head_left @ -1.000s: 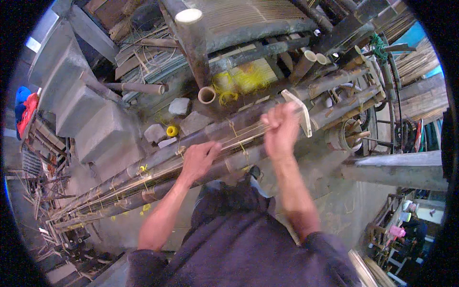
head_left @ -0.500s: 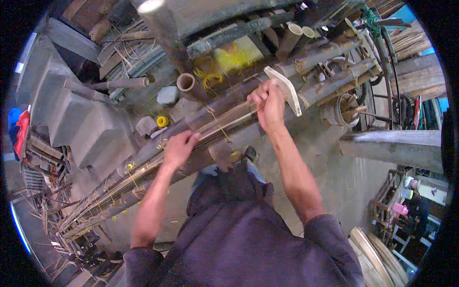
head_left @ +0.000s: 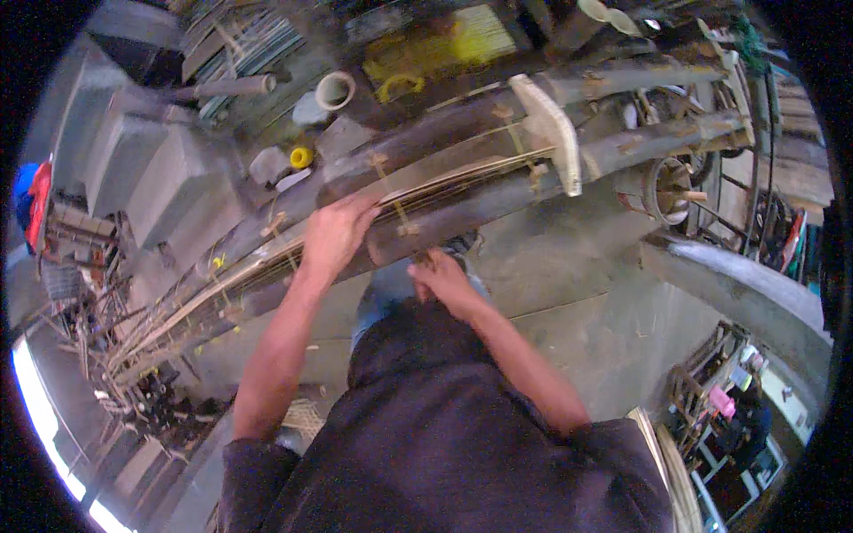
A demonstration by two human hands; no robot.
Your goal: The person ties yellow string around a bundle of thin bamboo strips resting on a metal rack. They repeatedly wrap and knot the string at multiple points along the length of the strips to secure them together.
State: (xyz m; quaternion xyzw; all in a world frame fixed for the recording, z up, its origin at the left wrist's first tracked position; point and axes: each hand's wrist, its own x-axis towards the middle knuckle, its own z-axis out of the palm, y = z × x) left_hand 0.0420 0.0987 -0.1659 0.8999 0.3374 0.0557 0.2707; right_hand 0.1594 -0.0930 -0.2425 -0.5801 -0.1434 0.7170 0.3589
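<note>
With the right hand (head_left: 444, 281) withdrawn, fingers curled but contents indeterminable, the pale, bent wooden bar (head_left: 553, 120) is left unheld across dark, round bamboo poles (head_left: 471, 220), and the left hand (head_left: 335, 236) is laid at thin, tan bamboo strips (head_left: 464, 180), clamping unclear.

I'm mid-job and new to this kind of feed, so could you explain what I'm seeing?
There's no machine: a person works bare-handed. Every picture comes from a fisheye camera worn on the head, looking down, so straight edges bend near the rim. Two long dark poles run across the view, with thin pale strips between them and a pale angled bar lying across. The left hand is at the strips; blur hides whether it grips them. The right hand is near the lap; I can't tell whether it holds anything.
</note>
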